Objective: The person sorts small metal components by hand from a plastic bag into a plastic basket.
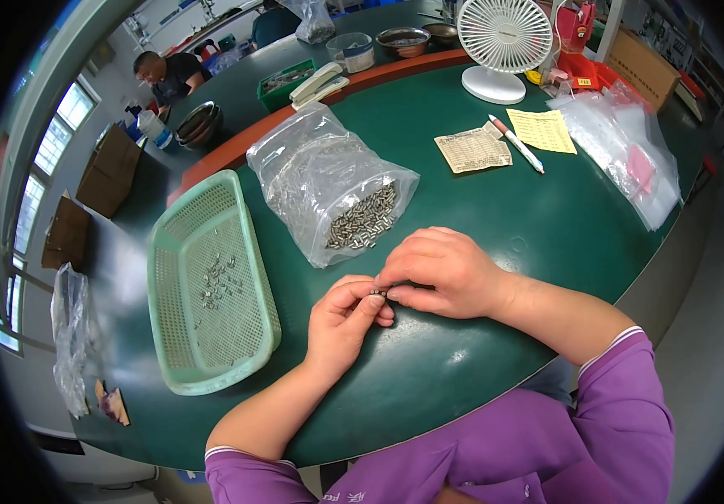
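My left hand (pixel 347 317) is closed in a pinch around a few small metal pins (pixel 378 292), held just above the green table. Against it, the thumb and fingertips of my right hand (pixel 446 273) press together on the same pins. Exactly how the pins sit between the fingers is partly hidden. Right beyond my hands lies a clear plastic bag (pixel 312 172), its mouth turned toward me, with a heap of short silvery metal pins (pixel 364 217) showing inside. To the left, a pale green mesh basket (pixel 263 277) holds several scattered small metal pieces (pixel 221 277).
Slips of paper (pixel 473 149) and a pen (pixel 516 144) lie far right of the bag, beside flat plastic bags (pixel 622 151). A white fan (pixel 503 42) stands at the back. Across a reddish-brown ledge are metal bowls (pixel 402 40), a green crate (pixel 276 91) and a seated person (pixel 167 77).
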A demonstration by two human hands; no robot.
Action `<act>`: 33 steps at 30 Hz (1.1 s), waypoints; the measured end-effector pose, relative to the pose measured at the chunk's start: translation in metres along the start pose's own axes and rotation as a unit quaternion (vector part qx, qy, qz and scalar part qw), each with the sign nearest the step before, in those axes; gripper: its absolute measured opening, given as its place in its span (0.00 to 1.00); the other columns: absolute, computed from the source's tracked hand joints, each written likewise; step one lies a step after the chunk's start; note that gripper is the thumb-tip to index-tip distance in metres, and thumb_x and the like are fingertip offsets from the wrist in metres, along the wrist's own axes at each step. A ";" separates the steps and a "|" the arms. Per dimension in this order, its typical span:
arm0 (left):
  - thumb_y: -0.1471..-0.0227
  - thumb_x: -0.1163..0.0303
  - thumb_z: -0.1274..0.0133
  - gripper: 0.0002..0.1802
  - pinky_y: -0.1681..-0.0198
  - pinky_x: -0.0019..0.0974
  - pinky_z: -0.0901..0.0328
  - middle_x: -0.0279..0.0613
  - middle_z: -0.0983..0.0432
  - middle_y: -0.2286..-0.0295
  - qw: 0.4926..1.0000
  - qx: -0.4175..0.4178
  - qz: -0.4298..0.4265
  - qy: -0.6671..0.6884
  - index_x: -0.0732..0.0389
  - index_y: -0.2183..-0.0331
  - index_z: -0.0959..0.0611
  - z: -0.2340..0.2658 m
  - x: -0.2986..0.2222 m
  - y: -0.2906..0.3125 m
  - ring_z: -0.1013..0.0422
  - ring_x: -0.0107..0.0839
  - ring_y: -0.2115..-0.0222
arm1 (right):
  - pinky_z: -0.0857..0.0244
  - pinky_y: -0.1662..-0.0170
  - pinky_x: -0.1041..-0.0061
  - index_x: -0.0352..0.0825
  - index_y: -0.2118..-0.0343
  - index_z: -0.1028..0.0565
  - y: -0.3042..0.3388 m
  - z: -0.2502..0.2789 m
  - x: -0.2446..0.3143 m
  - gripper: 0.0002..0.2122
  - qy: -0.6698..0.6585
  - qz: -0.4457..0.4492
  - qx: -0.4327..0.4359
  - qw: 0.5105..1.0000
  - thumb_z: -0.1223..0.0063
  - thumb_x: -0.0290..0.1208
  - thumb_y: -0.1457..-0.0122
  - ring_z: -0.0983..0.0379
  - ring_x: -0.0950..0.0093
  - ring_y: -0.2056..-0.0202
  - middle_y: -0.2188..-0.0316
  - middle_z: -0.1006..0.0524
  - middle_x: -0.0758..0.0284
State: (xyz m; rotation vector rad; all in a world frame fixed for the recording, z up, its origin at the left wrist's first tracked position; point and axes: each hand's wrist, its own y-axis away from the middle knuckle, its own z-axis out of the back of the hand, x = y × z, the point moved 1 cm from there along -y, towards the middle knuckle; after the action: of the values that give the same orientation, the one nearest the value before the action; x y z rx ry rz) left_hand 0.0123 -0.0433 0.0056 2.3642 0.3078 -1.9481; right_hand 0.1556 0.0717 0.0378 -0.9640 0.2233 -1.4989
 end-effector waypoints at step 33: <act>0.47 0.77 0.57 0.09 0.67 0.24 0.31 0.42 0.30 0.70 0.994 0.054 0.018 -0.098 0.70 0.65 0.24 0.000 -0.003 0.000 0.27 0.26 0.72 | 0.36 0.71 0.74 0.40 0.72 0.24 0.001 0.001 0.001 0.08 -0.023 0.022 0.014 0.999 0.41 0.30 0.58 0.30 0.73 0.72 0.75 0.27 0.72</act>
State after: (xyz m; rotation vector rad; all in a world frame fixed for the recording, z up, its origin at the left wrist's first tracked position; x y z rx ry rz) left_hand 0.0121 -0.0437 0.0085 2.1952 0.1501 -2.2104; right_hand 0.1571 0.0712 0.0385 -0.9648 0.1892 -1.4346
